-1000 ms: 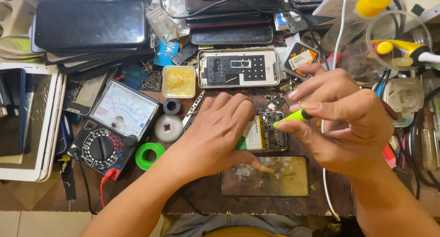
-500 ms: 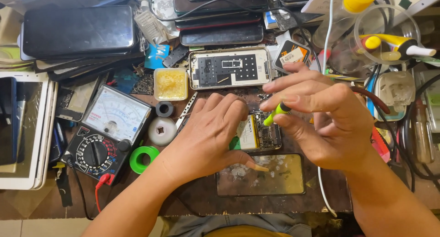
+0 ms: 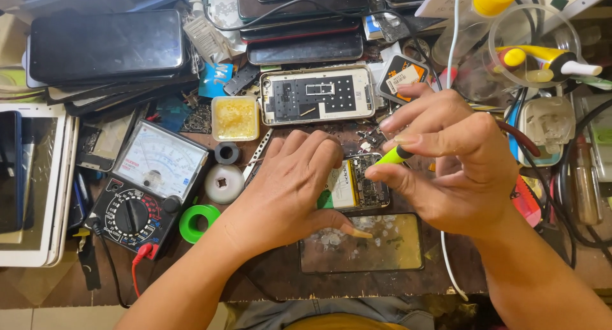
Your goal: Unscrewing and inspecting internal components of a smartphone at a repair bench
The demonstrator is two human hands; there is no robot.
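Note:
An opened phone [image 3: 357, 183] with its battery and circuit board showing lies at the middle of the cluttered bench. My left hand [image 3: 287, 190] rests flat on its left part, fingers pressing it down, thumb stretched along its near edge. My right hand [image 3: 456, 164] pinches a small tool with a yellow-green handle [image 3: 395, 155] between thumb and fingers, the tool pointing down at the phone's upper right area. Its tip is hidden behind my fingers. A detached phone screen panel [image 3: 363, 244] lies just in front of the phone.
An analog multimeter [image 3: 150, 186] sits to the left beside a green tape ring [image 3: 194, 221], a white roll [image 3: 223, 183] and a yellow paste tin [image 3: 234, 118]. A phone back frame [image 3: 317, 94] lies behind. Stacked phones [image 3: 105, 46], tablets, cables and bottles crowd the edges.
My right hand has shifted slightly with the tool, staying over the phone's right side. My left hand keeps holding the phone down.

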